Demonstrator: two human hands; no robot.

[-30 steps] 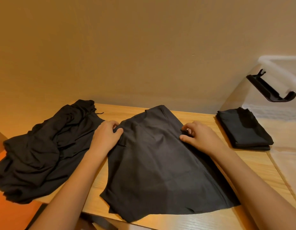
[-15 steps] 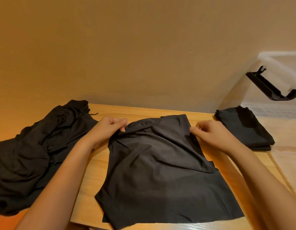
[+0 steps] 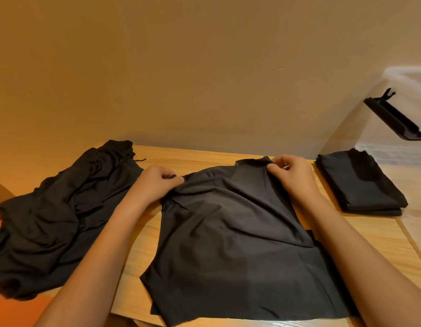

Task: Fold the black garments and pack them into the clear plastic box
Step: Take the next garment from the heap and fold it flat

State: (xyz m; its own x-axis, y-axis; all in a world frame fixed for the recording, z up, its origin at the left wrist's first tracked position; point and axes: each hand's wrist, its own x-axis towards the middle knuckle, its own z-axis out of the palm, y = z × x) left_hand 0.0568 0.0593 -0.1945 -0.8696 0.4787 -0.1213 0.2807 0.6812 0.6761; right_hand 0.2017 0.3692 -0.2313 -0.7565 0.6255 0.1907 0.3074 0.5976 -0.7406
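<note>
**Pile** [image 3: 51, 220]: unfolded black garments, far left on the tabletop [image 3: 204, 156], partly over its edge.

**Left hand** [image 3: 155, 182]: pinches the far-left corner of the spread garment [image 3: 228, 244].

**Right hand** [image 3: 292, 175]: pinches the garment's far-right corner. The 2 hands are apart, each clamped on cloth. The far edge is bunched and the near part lies flat.

**Folded stack** [image 3: 360, 185]: just right of the right hand, at the foot of the clear box [image 3: 398, 74]. Whether it lies inside or beside the box cannot be told. A black clip [image 3: 393, 119] sits on the box.

**Step in hand (judged):** first fold of 1 garment.

**Next move:** carry both corners together toward the near hem, keeping the edge taut so the halves align.
</note>
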